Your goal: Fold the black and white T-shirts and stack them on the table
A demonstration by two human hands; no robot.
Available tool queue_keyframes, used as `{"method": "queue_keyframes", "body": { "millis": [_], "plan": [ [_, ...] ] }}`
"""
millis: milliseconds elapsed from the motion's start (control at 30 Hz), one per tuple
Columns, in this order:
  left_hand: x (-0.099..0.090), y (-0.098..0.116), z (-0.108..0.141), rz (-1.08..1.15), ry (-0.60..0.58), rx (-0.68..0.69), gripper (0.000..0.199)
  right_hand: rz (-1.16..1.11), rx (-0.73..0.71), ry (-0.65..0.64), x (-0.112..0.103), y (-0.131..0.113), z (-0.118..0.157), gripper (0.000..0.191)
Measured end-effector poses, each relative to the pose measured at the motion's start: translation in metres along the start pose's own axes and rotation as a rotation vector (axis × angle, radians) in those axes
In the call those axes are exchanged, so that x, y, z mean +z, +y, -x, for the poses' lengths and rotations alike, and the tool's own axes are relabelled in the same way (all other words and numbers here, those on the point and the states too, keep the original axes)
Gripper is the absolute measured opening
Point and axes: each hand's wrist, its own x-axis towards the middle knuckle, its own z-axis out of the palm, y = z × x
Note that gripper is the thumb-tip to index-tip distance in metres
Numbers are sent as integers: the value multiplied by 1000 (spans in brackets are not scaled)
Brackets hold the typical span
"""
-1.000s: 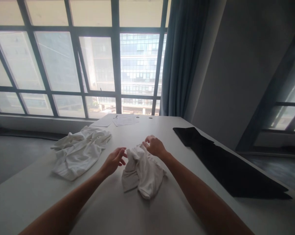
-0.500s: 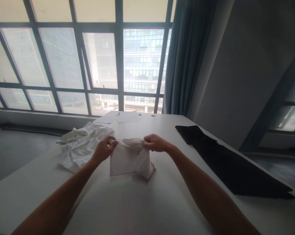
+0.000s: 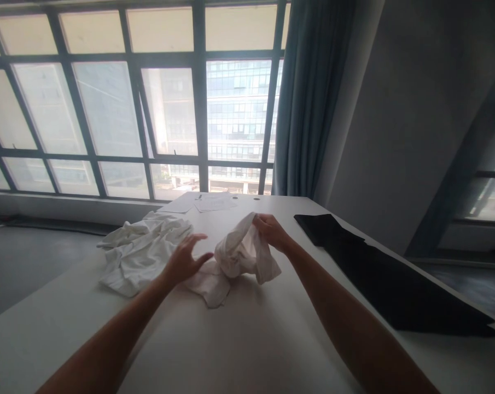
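A pale, crumpled cloth (image 3: 241, 254) hangs partly raised over the white table, one end of it lying on the tabletop toward the left. My right hand (image 3: 271, 231) pinches its upper edge. Just left of the cloth is my left hand (image 3: 187, 257), with thumb and fingers spread apart and nothing between them. Behind and to the left of that hand, a larger white cloth (image 3: 138, 254) lies in a loose heap on the table.
Black folded fabric (image 3: 378, 273) stretches along the right side of the white table (image 3: 239, 350). Paper sheets (image 3: 214, 202) lie at the far edge. Beyond are a window wall and a blue-grey curtain (image 3: 308, 98).
My left hand has let go of the pale cloth and opened. My right hand has moved slightly right and up with the cloth, whose left end has dropped onto the table.
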Motion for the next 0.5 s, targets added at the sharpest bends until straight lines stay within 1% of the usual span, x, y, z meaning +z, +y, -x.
{"method": "queue_keyframes", "body": {
  "millis": [33, 67, 100, 133, 167, 200, 267, 300, 367, 400, 433, 500],
  "plan": [
    [9, 11, 3, 17, -139, 52, 28, -37, -3, -5, 2, -3, 1, 49],
    [16, 20, 5, 35, -249, 70, 23, -69, -11, 24, 2, -5, 1, 50],
    [19, 25, 6, 52, -322, 59, 21, -96, -16, 84, 0, -7, 0, 51],
    [19, 27, 6, 70, -348, 24, 24, -118, -16, 165, -4, -8, -1, 52],
    [17, 27, 5, 89, -332, -22, 27, -132, -10, 257, -9, -8, -3, 53],
    [13, 25, 3, 108, -281, -69, 29, -137, -1, 343, -14, -8, -5, 54],
    [1, 17, -3, 141, -128, -147, 28, -110, 24, 464, -25, -6, -8, 56],
    [-4, 13, -6, 160, -45, -181, 27, -78, 36, 490, -29, -5, -10, 57],
    [-11, 8, -11, 208, 81, -250, 28, 7, 57, 480, -34, -4, -10, 57],
    [-11, 7, -11, 228, 107, -276, 29, 50, 67, 448, -34, -4, -8, 57],
    [-9, 8, -10, 238, 101, -280, 30, 87, 73, 395, -32, -5, -6, 56],
    [1, 13, -3, 217, 8, -223, 34, 147, 63, 235, -25, -10, -1, 55]
  ]
}}
